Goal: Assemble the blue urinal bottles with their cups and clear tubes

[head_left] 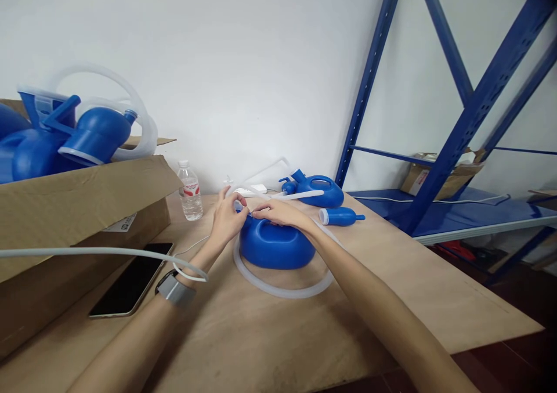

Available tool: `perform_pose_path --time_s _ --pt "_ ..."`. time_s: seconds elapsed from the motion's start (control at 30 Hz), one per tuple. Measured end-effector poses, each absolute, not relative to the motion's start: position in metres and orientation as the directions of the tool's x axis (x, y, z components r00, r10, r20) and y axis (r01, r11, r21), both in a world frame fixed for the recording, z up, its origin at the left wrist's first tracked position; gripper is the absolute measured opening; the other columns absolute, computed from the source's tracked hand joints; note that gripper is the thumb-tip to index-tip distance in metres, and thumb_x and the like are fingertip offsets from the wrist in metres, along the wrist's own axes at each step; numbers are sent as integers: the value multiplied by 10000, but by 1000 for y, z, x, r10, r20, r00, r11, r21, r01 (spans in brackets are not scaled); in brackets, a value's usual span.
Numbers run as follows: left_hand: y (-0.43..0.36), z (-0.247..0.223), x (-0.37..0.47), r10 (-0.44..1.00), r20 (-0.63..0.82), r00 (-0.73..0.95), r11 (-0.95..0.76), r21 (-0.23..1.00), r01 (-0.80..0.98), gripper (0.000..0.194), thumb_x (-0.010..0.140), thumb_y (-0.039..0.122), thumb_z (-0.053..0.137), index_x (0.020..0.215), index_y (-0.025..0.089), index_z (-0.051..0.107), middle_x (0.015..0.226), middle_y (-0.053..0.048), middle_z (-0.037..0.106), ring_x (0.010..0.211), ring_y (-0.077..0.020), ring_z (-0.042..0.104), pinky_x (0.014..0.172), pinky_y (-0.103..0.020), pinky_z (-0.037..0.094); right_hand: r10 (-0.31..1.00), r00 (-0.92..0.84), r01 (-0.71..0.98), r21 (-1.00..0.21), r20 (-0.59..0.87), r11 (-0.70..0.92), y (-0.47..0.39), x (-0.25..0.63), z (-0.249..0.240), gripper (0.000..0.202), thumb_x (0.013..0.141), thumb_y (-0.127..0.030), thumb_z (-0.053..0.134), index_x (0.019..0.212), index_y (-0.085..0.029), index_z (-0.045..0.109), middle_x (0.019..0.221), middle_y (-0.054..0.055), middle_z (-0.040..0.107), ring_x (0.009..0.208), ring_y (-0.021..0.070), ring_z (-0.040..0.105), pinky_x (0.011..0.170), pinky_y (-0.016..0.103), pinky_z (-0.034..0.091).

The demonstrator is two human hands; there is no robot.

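Bare forearms [378,306], two, reaching in from the lower edge to either side, leaving the work in view between. Grey wristband [176,288] on left wrist; pale cable [100,252] running in from the left edge to the same wrist. Blue container [278,251], one, upright on wooden tabletop [435,300], broad base down, probably for steadiness. Left hand [229,216]: thumb and forefinger curled at the container's neck end, seemingly to brace it. Right hand [275,211]: palm down over the container's top, fingers bent toward the same spot. Cannot tell of any small part pinched between fingertips. Translucent hose [287,292], curved around the container's front, presumably kept low for free finger room. Behind, to the right: second blue container [333,197]; tapered blue piece [342,216] on its side, both apart from the hands. To the left: phone [130,282], flat; water bottle [191,201], upright; cardboard box [87,201], heaped with blue parts [98,132], probably for easy picking.
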State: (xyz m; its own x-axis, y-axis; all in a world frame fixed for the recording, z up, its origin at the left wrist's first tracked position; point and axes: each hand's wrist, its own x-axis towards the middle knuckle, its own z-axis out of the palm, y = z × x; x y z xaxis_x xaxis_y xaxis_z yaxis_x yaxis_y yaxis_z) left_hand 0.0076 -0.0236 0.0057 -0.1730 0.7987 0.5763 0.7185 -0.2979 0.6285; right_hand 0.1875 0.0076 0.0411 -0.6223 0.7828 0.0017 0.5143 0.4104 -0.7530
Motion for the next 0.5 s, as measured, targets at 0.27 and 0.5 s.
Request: perform_pose_path --time_s 0.27,0.5 --pt "-25 6 6 807 564 -175 -311 658 686 75 781 157 614 810 226 616 1445 -136 467 1524 -290 302 1103 -441 465 763 -646 493 -778 -27 389 10 189 42 382 934 -475 604 1155 -187 720 495 -91 372 434 77 337 432 210 223" --pt "-26 6 6 821 536 -196 -296 694 657 54 790 185 645 823 222 624 1506 -136 406 1542 -291 269 1138 -426 430 771 -632 501 -803 -84 323 13 188 45 392 910 -510 654 1120 -187 725 500 -84 409 436 70 353 408 193 223"
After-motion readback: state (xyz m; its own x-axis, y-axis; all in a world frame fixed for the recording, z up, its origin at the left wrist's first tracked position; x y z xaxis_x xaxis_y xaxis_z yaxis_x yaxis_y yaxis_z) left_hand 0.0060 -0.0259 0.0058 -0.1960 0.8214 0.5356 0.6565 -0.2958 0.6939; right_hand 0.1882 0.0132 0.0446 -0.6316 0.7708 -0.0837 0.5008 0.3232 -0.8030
